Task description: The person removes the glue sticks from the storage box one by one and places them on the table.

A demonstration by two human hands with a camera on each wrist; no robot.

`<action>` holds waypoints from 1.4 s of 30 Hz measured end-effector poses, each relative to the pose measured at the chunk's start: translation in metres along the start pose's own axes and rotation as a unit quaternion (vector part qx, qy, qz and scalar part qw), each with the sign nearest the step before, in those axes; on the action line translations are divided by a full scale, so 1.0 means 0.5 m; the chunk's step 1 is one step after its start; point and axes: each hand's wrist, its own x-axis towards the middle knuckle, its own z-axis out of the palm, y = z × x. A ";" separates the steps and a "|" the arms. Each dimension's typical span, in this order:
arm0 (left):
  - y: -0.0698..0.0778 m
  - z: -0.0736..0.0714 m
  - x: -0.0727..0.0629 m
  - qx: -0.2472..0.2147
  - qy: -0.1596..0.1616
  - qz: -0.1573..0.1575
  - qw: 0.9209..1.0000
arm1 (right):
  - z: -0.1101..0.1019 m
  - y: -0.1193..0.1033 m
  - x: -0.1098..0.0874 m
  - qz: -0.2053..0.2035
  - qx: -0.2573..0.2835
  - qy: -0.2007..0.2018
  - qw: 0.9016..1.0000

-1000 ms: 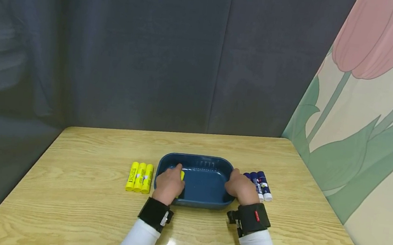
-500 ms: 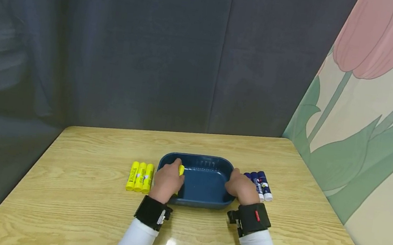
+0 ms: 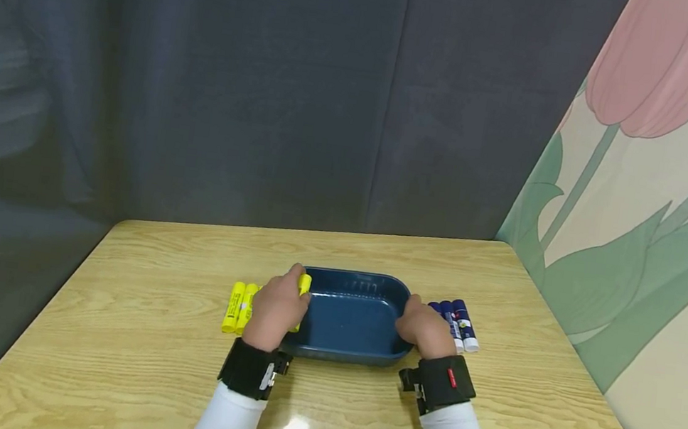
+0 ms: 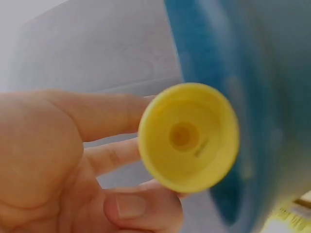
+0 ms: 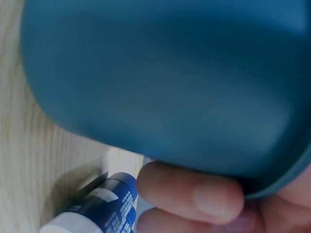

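Note:
In the head view my left hand holds a yellow glue stick at the left end of a dark blue tray. The left wrist view shows that glue stick's round, hollow end pointing at the camera, between thumb and fingers, with the tray wall beside it. My right hand grips the tray's right rim; in the right wrist view its fingers curl under the edge. Left of the tray lie several yellow glue sticks, one partly hidden by my left hand.
Several navy glue sticks with white ends lie side by side, right of the tray, partly behind my right hand. The wooden table meets a dark curtain at the back and a flower-painted wall on the right.
My left hand has lifted the yellow glue stick out of the tray's interior and moved it left to the tray's left rim. My right hand has stayed on the tray.

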 end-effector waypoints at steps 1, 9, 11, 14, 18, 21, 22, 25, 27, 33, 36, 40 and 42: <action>-0.001 -0.006 -0.001 -0.003 0.001 0.000 1.000 | 0.000 0.000 0.000 0.000 0.001 0.000 1.000; -0.033 -0.054 -0.006 0.007 0.017 -0.010 1.000 | 0.001 -0.001 0.001 0.004 0.003 0.001 1.000; -0.046 -0.066 -0.006 0.009 0.015 -0.018 1.000 | 0.001 0.000 0.002 0.004 0.004 0.003 1.000; -0.068 -0.083 -0.006 0.007 0.010 -0.029 1.000 | 0.001 0.000 0.001 0.002 0.004 0.003 1.000; -0.096 -0.100 -0.006 -0.006 -0.004 -0.048 0.999 | 0.001 0.001 0.000 0.001 0.001 0.001 1.000; -0.114 -0.108 -0.004 -0.012 -0.013 -0.063 0.998 | 0.000 0.001 -0.001 0.000 0.000 0.002 1.000; -0.119 -0.110 -0.004 -0.014 -0.016 -0.067 0.998 | 0.000 0.001 -0.001 0.000 0.001 0.001 1.000; -0.135 -0.114 -0.003 -0.027 -0.022 -0.081 0.996 | 0.000 0.000 -0.002 0.000 0.005 -0.001 1.000; -0.147 -0.116 -0.002 -0.041 -0.029 -0.093 0.994 | 0.001 0.000 -0.001 0.000 0.008 -0.002 1.000; -0.196 -0.113 0.007 -0.074 -0.053 -0.136 0.987 | 0.002 0.002 -0.002 0.001 0.010 0.000 1.000; -0.219 -0.108 0.010 -0.089 -0.060 -0.158 0.982 | 0.002 0.002 -0.002 0.002 0.010 0.000 1.000; -0.242 -0.100 0.013 -0.101 -0.066 -0.174 0.977 | 0.000 0.001 -0.001 0.002 0.009 0.000 1.000; -0.250 -0.096 0.015 -0.105 -0.071 -0.179 0.976 | -0.001 0.000 0.000 0.003 0.009 -0.001 1.000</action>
